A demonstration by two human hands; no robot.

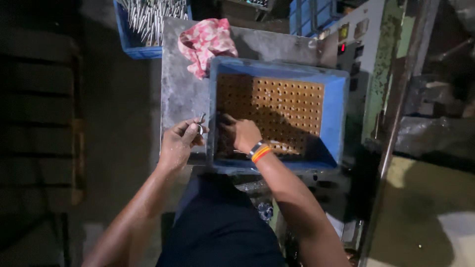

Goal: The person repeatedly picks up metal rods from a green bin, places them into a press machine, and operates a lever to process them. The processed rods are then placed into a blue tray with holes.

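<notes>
Dim workshop, grey metal table [180, 94] as work surface. Left hand [179, 143] sits just left of the blue tray [339, 106], fingers pinching a small metal pin [201, 120]. Right hand [242, 133] reaches inside the tray's near left corner, fingertips on the brown perforated board [287, 111]; whether it grips anything, cannot tell. Striped wristbands [259, 151] on that wrist. Beyond the tray, pink patterned cloth [205, 42] lies touching its far edge. Farther left, blue crate [136, 47] full of metal pins.
</notes>
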